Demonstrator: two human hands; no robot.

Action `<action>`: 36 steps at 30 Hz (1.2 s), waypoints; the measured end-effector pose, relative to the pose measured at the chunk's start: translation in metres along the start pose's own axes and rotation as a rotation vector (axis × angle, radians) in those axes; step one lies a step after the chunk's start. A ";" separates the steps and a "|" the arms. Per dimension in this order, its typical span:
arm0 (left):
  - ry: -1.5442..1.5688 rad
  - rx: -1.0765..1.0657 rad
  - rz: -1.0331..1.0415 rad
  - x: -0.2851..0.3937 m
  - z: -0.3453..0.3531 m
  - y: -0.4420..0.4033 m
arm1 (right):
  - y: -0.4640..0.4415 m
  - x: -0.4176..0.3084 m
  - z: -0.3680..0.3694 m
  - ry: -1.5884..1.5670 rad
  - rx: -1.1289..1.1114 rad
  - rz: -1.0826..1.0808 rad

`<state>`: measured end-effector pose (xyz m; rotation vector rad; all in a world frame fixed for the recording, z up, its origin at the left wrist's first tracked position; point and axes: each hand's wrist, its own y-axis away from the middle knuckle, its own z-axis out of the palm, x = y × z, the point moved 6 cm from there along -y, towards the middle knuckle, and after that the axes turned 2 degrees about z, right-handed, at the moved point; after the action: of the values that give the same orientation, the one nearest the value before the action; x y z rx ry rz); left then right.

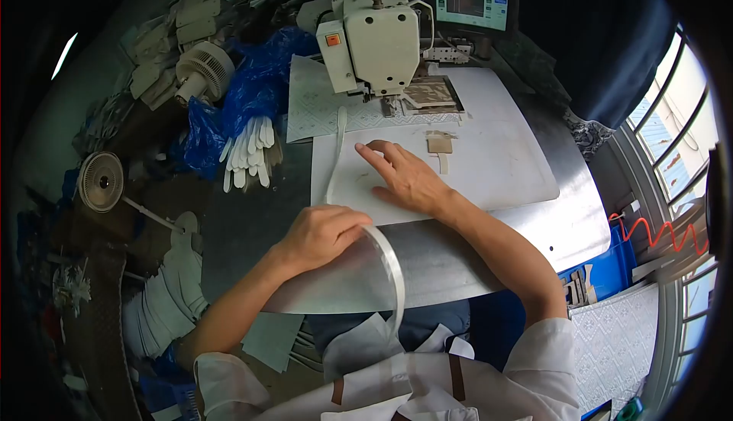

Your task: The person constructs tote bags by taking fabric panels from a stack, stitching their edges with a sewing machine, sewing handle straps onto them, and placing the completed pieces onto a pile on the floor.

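Note:
A long white strap [393, 268] runs from the white work sheet over the table's front edge toward the lap. My left hand [324, 234] is closed round it near the sheet's front edge; the strap's far part lies on the sheet, its tip close to the sewing machine [378, 43]. My right hand [405, 177] hovers over or rests on the white sheet [496, 146], fingers apart, holding nothing, to the right of the strap. Beyond it lies a small tan piece [440, 145] with a pale tab. A patterned sheet [313, 104] sits under the machine head.
Blue plastic [263, 77] with several white strips [250, 150] stands at the left, near two fans. A lit screen [471, 7] is behind the machine at the right. A blue bin [599, 268] with tan pieces and a red coiled hose [657, 238] are at the right.

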<state>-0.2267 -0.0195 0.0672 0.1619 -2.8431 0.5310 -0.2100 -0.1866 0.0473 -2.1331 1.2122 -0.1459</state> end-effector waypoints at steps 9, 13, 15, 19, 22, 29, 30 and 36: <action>0.369 0.124 -0.463 -0.040 -0.028 0.014 | 0.012 -0.058 -0.062 -0.546 0.100 -0.019; 0.210 -0.009 -0.168 -0.023 -0.016 0.018 | 0.030 -0.051 -0.070 -0.828 0.150 0.048; 0.228 -0.016 -0.018 -0.013 -0.015 0.019 | 0.032 -0.051 -0.065 -0.941 0.146 0.213; 0.954 0.256 -0.221 -0.019 0.000 0.012 | 0.034 -0.068 -0.031 -1.184 -0.140 0.629; 1.322 0.427 -0.520 -0.025 -0.006 -0.006 | 0.051 -0.111 0.026 -1.275 -0.708 0.667; 1.450 0.253 -0.564 -0.009 0.034 -0.001 | 0.064 -0.120 0.043 -1.318 -0.623 0.757; 1.425 0.250 -0.577 -0.006 0.037 0.000 | 0.065 -0.115 0.037 -1.309 -0.585 0.744; 1.209 0.089 -0.511 0.002 0.034 0.003 | 0.050 -0.046 -0.034 -1.080 -0.137 0.790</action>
<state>-0.2365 -0.0290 0.0355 0.3990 -1.5272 0.4174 -0.2852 -0.1836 0.0535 -1.2752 1.2251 1.2719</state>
